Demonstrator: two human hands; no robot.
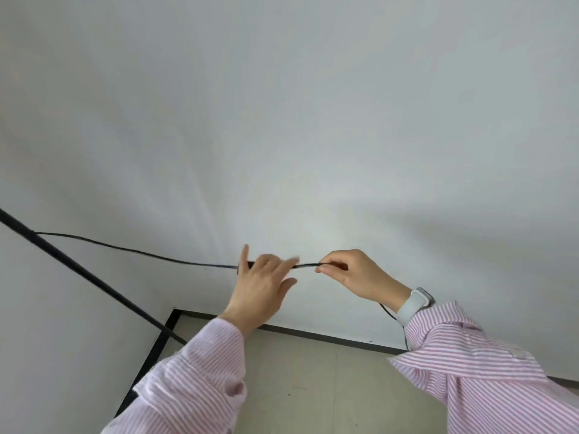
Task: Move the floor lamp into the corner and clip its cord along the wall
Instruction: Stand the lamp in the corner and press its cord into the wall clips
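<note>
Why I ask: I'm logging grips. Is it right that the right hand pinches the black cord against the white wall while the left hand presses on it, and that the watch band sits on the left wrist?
Not quite. The head view shows the white watch band on the right wrist, not the left. The rest stands: the right hand pinches the black cord at the wall, and the left hand presses on it.

The place looked like a plain indoor room, perhaps in a home or an office; the view was too narrow to tell which. Two bare white walls [313,120] met in a corner, a dark skirting board [329,336] ran along their foot, and the floor [313,386] was of pale beige tiles.
</note>
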